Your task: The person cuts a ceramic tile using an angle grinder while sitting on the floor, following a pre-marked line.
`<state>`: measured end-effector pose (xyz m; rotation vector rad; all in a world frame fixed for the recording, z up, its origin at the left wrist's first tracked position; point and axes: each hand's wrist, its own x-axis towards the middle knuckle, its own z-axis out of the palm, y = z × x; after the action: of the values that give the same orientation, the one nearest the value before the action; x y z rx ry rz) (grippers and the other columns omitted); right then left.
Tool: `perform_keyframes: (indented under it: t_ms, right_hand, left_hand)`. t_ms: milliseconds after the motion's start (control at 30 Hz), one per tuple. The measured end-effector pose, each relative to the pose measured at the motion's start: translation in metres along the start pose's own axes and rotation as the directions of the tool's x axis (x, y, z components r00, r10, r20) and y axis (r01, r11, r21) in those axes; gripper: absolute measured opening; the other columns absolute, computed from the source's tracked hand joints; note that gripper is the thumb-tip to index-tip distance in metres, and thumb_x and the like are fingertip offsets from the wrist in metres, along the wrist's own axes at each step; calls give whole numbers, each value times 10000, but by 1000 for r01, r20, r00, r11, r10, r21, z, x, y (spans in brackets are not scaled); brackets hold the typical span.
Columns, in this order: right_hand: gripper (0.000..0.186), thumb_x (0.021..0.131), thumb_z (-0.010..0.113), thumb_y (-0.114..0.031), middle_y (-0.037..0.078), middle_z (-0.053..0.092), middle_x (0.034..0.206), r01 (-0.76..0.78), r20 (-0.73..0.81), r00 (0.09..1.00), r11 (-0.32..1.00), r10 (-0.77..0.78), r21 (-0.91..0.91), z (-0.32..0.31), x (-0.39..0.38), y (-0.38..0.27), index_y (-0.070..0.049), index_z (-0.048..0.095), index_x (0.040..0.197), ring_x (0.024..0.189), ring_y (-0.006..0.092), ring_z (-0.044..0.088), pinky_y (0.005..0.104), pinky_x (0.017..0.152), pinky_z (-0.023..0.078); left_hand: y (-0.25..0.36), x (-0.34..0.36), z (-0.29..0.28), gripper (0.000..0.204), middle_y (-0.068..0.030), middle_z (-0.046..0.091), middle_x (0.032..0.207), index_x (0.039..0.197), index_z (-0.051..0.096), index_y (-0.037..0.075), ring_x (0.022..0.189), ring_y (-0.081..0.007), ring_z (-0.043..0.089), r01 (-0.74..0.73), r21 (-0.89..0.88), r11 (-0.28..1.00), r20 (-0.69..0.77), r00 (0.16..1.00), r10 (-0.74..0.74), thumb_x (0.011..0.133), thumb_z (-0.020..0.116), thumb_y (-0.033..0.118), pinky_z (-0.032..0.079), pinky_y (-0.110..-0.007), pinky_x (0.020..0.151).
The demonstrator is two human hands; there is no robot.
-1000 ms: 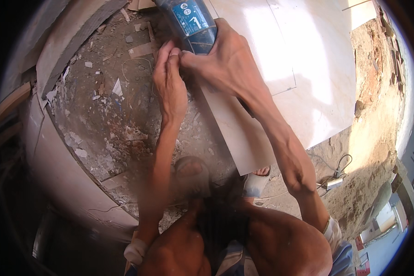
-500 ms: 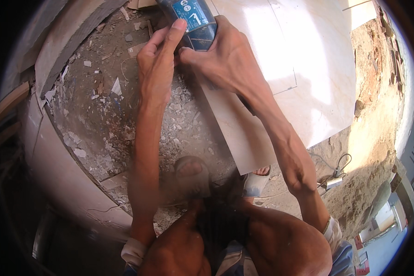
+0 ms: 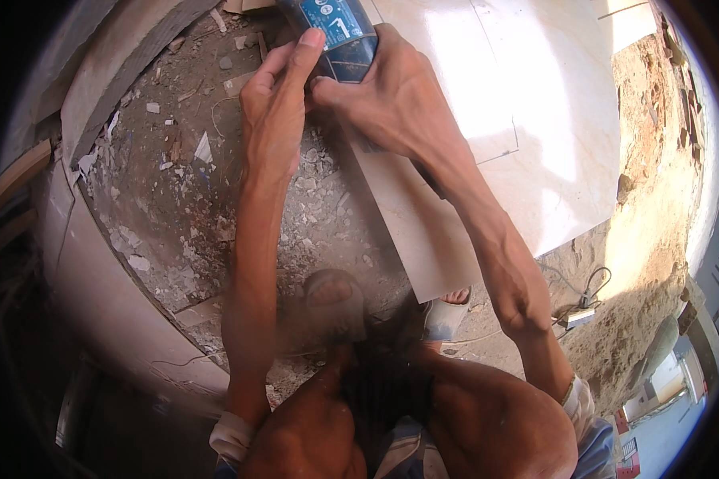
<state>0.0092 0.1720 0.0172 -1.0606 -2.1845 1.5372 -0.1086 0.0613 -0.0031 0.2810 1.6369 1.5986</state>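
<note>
Fingers (image 3: 384, 44) of the right hand (image 3: 399, 104) are closed around the rear of a dark-blue cylindrical power tool (image 3: 351, 62), its casing smooth, rounded and dusty. A glossy bright-blue label (image 3: 337, 22) wraps the barrel just ahead of the grip; the tool's front runs out of view at the upper edge.

The left hand (image 3: 273, 100) is at the tool's left flank, thumb extended over the label's edge, other fingers bent and partly hidden. Whether they bear any weight cannot be told.

To the right of the fingers lies a large cream ceramic tile sheet (image 3: 535, 184), polished, glaring under sunlight and marked with thin dark lines. Nearer the body, below the right fingers, a narrow straight-edged cream strip (image 3: 431, 247) shows a matte, shaded face.

Left of the fingers, the ground (image 3: 168, 239) is rough, grey-brown and littered with chalky chips, including a white triangular shard (image 3: 204, 148). Well below the right fingers, beside the forearm, a white rectangular block (image 3: 577, 318) sits with a dark looped cable (image 3: 597, 283) on coarse sandy soil (image 3: 639, 279).
</note>
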Motion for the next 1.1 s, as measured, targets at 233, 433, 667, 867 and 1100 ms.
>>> perform_keyframes:
  t_ms: [233,433,667,867,1100]
  right_hand:
    - [575,786,855,-325,270,699,711,-22,14,1000,1000,22,13,-1,1,0,171,597,922,667,351,757,423,580,598]
    - [595,788,856,-335,281,707,726,-33,28,999,999,33,7,-1,2,-2,179,597,939,677,351,764,420,581,603]
    - [596,788,856,-336,294,713,744,-55,31,998,998,55,-4,-2,2,-4,175,597,951,702,375,772,429,616,615]
    - [587,790,858,-339,289,713,738,-57,23,998,998,56,3,0,2,-5,165,592,927,706,372,773,426,628,613]
    - [584,789,856,-336,290,709,732,-60,31,998,998,61,-8,-2,3,-5,173,601,919,715,359,774,426,622,611]
  left_hand:
    - [-1,1,1,466,-45,754,1202,1327,736,12,1059,-110,699,17,12,1000,-19,1000,-17,1088,732,412,575,-316,961]
    - [1,0,0,467,-39,749,1197,1319,737,15,1058,-106,692,24,13,1000,-22,999,-23,1085,735,419,569,-313,967]
    - [-2,1,0,455,-36,750,1181,1301,745,24,1052,-103,690,7,5,1000,-18,1000,-7,1084,735,424,568,-308,959]
    - [-4,2,-3,452,-36,752,1173,1296,750,24,1043,-102,692,9,11,1000,-29,1000,-8,1081,741,421,571,-309,947]
    - [-2,2,0,450,-39,756,1168,1282,762,32,1048,-109,696,15,4,1000,-38,999,-15,1076,746,431,573,-314,946]
